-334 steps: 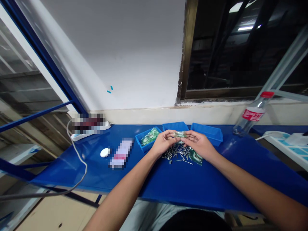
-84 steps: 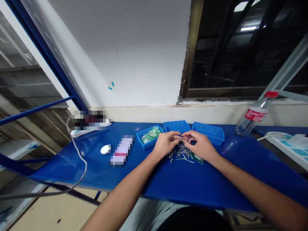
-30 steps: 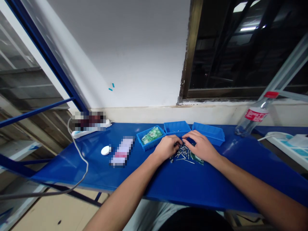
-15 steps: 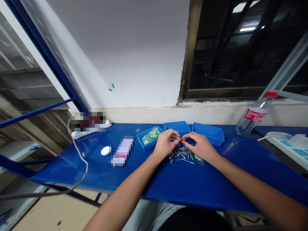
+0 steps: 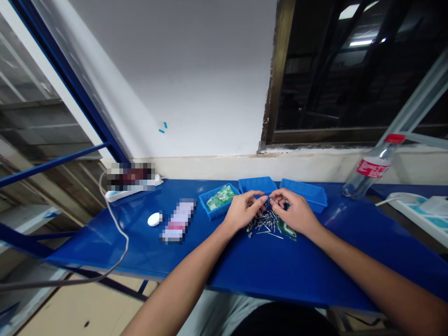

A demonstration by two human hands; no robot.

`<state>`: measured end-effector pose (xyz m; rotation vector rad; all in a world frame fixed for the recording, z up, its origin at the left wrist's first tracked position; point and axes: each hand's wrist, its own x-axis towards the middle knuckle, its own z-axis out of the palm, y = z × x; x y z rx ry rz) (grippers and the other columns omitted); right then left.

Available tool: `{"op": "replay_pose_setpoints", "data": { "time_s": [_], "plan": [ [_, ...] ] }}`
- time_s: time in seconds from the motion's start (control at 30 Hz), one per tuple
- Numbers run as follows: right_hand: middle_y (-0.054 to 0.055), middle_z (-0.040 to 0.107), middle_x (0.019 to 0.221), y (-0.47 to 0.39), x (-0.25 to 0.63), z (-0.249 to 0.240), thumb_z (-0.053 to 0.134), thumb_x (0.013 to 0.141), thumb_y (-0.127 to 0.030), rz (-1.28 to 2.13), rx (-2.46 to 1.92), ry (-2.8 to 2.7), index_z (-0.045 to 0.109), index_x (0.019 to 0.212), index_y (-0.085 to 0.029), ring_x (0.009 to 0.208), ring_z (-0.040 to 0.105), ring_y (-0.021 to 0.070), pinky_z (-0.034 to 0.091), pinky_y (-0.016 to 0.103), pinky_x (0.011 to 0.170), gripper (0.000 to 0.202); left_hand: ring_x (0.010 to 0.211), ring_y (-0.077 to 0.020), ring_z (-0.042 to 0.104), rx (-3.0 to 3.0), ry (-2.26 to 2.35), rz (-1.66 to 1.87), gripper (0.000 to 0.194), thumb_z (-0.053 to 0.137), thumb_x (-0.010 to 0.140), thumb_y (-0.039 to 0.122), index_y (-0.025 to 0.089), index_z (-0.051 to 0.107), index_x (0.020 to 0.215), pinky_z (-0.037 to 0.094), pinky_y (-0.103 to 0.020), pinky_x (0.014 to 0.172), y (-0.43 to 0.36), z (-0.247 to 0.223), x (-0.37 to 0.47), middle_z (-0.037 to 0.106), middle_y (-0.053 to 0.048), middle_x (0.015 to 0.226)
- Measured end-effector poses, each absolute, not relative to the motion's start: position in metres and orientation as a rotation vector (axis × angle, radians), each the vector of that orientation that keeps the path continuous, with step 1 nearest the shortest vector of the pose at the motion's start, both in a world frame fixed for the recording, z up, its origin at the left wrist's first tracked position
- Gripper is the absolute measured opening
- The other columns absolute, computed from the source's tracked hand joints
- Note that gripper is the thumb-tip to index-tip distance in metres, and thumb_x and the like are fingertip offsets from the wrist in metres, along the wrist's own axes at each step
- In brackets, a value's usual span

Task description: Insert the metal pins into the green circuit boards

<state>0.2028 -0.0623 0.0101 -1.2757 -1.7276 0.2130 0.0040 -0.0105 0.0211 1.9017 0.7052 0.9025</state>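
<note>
My left hand [image 5: 246,208] and my right hand [image 5: 293,209] are close together over a pile of thin metal pieces [image 5: 269,221] on the blue table [image 5: 266,270]. The fingers of both hands are curled and pinched; whatever is between them is too small to make out. A green circuit board [image 5: 287,231] lies under the right side of the pile, below my right hand. Left of my left hand, a blue bin [image 5: 214,214] holds green boards in clear wrapping. Two more blue bins, a middle one [image 5: 257,184] and a right one [image 5: 308,195], stand behind my hands.
A plastic bottle with a red cap [image 5: 371,167] stands at the right, near a white power strip [image 5: 420,212]. To the left are a round white object [image 5: 154,219], a blurred flat item [image 5: 179,221], another power strip [image 5: 135,190] and a grey cable [image 5: 122,233].
My fingertips have shifted slightly: the left thumb and forefinger are raised and my right fingers are more curled. The pile, boards and bins look the same.
</note>
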Motion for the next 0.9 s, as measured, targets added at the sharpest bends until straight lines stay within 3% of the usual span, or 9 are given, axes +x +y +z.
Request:
{"op": "replay_pose_setpoints", "data": {
  "time_s": [0.1,0.27,0.5,0.73,0.9],
  "plan": [
    [0.002,0.068,0.081,-0.062,0.203,0.009,0.062,0.091,-0.030,0.200,-1.277,-1.733,0.068,0.097,-0.024,0.068,0.061,0.0185,0.051,0.033,0.065,0.010,0.080,-0.0203,0.077,1.937,0.657,0.849,0.039,0.054,0.102,0.046,0.018,0.074,0.119,0.063,-0.030,0.075,-0.011,0.020,0.005,0.080,-0.006,0.101],
    [0.002,0.069,0.084,-0.059,0.204,0.002,0.065,0.090,-0.026,0.200,-1.238,-1.821,0.068,0.095,-0.024,0.070,0.060,0.0185,0.051,0.033,0.067,0.007,0.107,-0.0257,0.075,1.896,0.707,0.965,0.032,0.069,0.093,0.035,0.019,0.075,0.120,0.062,-0.038,0.094,-0.004,0.012,0.007,0.078,-0.008,0.116],
    [0.005,0.073,0.099,-0.057,0.201,0.000,0.063,0.094,-0.033,0.414,-1.223,-1.706,0.070,0.100,-0.024,0.080,0.068,0.0195,0.056,0.034,0.072,0.013,0.097,-0.0214,0.078,1.813,0.635,1.024,0.032,0.072,0.089,0.017,0.016,0.064,0.120,0.063,-0.036,0.091,0.000,0.009,0.007,0.080,-0.010,0.104],
    [0.003,0.070,0.082,-0.060,0.201,0.003,0.067,0.092,-0.037,0.531,-1.250,-1.678,0.070,0.094,-0.022,0.071,0.064,0.0186,0.054,0.033,0.067,0.015,0.090,-0.0194,0.078,2.046,0.635,0.922,0.046,0.076,0.085,0.013,0.019,0.059,0.127,0.062,-0.030,0.085,-0.005,0.011,0.006,0.080,-0.005,0.097],
    [0.002,0.068,0.080,-0.060,0.202,0.004,0.064,0.094,-0.040,0.558,-1.269,-1.625,0.067,0.091,-0.022,0.070,0.062,0.0179,0.051,0.031,0.065,0.019,0.090,-0.0183,0.077,2.098,0.637,0.945,0.037,0.070,0.090,0.018,0.019,0.059,0.125,0.060,-0.029,0.084,-0.006,0.015,0.005,0.079,-0.005,0.098]
  ]
}}
